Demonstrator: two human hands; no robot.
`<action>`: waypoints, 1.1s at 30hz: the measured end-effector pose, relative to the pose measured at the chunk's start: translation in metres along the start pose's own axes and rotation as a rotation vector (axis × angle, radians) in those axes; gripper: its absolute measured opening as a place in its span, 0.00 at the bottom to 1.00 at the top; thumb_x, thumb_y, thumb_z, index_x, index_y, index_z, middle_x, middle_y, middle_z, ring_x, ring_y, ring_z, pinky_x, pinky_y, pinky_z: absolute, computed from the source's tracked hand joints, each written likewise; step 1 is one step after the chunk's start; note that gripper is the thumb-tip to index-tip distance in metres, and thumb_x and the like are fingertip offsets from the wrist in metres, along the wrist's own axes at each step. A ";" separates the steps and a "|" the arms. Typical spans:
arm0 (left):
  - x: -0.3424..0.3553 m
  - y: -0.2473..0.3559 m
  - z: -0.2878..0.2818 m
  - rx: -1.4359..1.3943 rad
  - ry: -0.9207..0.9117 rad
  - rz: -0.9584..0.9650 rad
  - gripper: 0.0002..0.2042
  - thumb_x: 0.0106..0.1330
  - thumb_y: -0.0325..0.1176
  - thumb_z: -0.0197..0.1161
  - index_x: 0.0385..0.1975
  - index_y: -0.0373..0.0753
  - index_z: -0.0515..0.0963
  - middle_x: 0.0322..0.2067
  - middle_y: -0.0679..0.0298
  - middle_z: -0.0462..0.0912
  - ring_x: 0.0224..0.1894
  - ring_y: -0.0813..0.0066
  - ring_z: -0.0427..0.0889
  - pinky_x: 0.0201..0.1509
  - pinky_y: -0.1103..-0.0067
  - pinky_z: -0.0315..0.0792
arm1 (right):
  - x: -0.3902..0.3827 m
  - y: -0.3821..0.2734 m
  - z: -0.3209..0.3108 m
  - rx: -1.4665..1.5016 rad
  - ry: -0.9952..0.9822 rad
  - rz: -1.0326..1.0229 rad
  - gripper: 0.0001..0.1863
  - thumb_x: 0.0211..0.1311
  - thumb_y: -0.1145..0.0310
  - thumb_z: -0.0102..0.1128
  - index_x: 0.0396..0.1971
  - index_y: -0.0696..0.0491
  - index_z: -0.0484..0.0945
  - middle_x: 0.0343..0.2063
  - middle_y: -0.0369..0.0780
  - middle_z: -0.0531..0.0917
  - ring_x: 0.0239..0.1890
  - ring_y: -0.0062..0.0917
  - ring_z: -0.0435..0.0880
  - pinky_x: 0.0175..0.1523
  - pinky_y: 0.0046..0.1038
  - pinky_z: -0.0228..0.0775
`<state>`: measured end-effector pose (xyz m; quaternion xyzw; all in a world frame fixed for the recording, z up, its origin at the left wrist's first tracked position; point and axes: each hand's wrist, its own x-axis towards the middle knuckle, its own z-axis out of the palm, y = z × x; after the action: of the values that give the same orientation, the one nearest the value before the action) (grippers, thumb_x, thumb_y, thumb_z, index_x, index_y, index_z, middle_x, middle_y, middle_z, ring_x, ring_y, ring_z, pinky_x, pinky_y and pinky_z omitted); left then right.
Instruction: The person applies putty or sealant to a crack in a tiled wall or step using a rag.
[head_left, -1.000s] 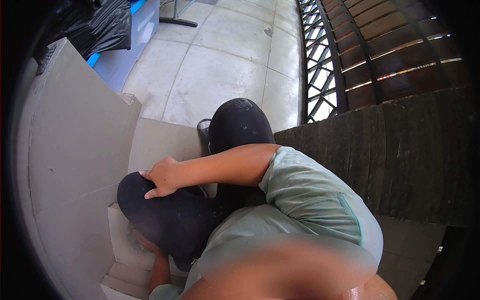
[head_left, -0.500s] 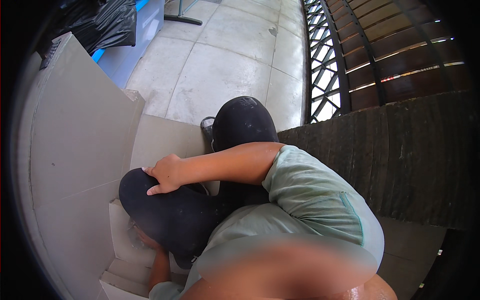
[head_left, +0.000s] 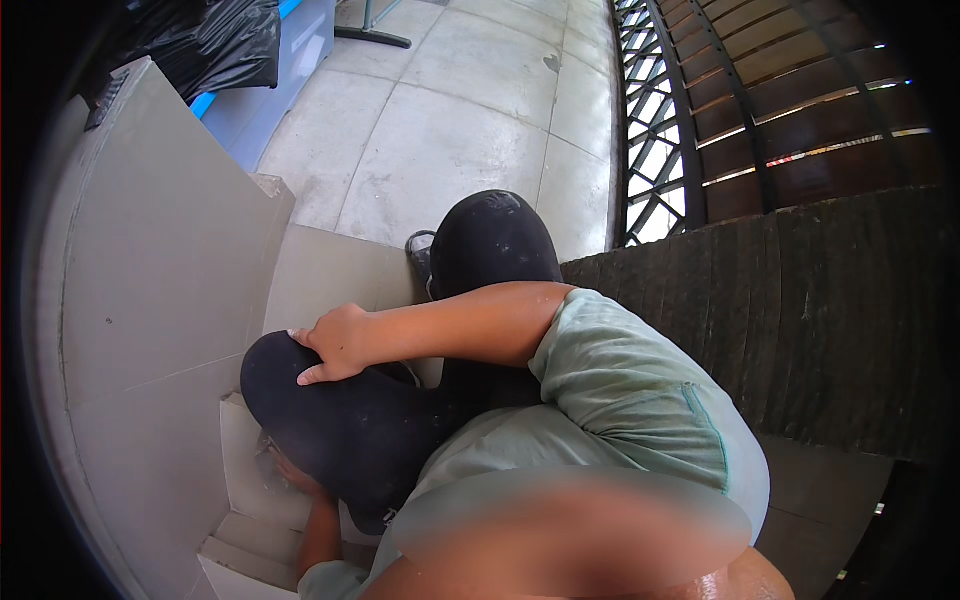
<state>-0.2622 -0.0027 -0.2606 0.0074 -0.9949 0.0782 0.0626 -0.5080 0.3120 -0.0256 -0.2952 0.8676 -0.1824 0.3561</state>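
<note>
My right hand (head_left: 338, 345) reaches across my body and rests on top of my left knee (head_left: 290, 385), in dark trousers. Its thumb and fingers are apart, and it holds nothing. Low on the outer side of that leg is my left hand (head_left: 292, 474), partly hidden by the leg. Its fingers are bent down at the tiled step (head_left: 240, 455), around or against a small greyish, see-through crumpled thing (head_left: 266, 456) that I cannot make out. My right knee (head_left: 495, 240) is bent farther ahead, beside a dark sandal strap (head_left: 420, 243).
A low tiled wall (head_left: 170, 260) rises close on my left. Beyond it stand a translucent plastic bin (head_left: 280, 100) and a black plastic bag (head_left: 220, 50). Pale floor tiles (head_left: 440, 150) stretch ahead. To my right are a metal lattice gate (head_left: 655, 130) and a dark ridged surface (head_left: 760, 310).
The view has shifted very slightly. Both hands keep their places, the right on the knee and the left low beside the leg.
</note>
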 end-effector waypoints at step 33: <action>0.001 -0.001 0.002 0.058 -0.048 -0.019 0.36 0.69 0.59 0.46 0.70 0.40 0.57 0.70 0.55 0.61 0.70 0.50 0.61 0.65 0.57 0.63 | 0.007 0.007 0.016 -0.091 0.047 -0.090 0.51 0.65 0.29 0.37 0.72 0.59 0.52 0.45 0.50 0.82 0.52 0.45 0.76 0.56 0.41 0.71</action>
<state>-0.2631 -0.0037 -0.2621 0.0206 -0.9934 0.1061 0.0390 -0.5029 0.3111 -0.0441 -0.3456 0.8690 -0.1653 0.3131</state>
